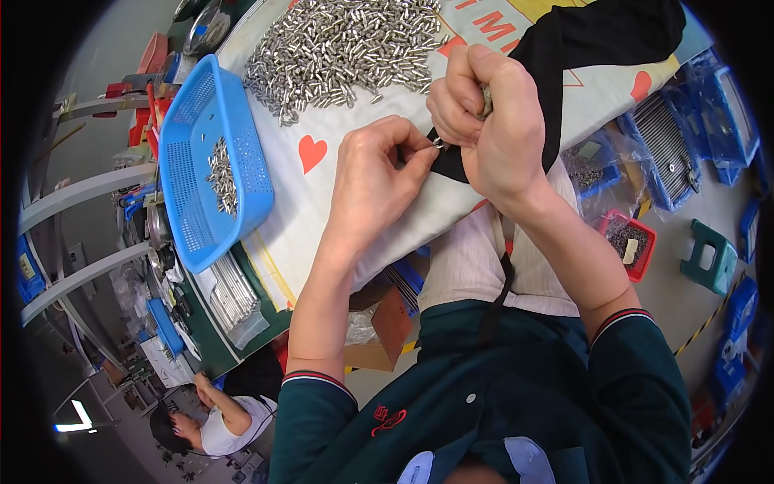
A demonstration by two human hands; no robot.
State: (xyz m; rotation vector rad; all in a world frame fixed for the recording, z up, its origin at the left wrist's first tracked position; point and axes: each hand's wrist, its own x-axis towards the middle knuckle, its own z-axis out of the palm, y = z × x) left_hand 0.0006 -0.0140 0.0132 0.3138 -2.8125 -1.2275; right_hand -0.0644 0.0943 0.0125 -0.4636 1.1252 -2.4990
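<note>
Both hands meet over the bench edge: left hand [372, 179] fingers pinching a tiny metal pin [438, 143], right hand [489, 121] curled tight round more pins (hard to see). Big pile of pins [343, 48] sits behind, blue basket [211, 161] to the left, black cloth [580, 48] under the right hand.

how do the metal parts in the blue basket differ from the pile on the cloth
The parts in the blue basket are few, a thin strip on the mesh floor; the pile on the cloth is large and heaped. The basket parts lie farther from both hands than the pile. Both look like the same small silvery cylinders.
</note>
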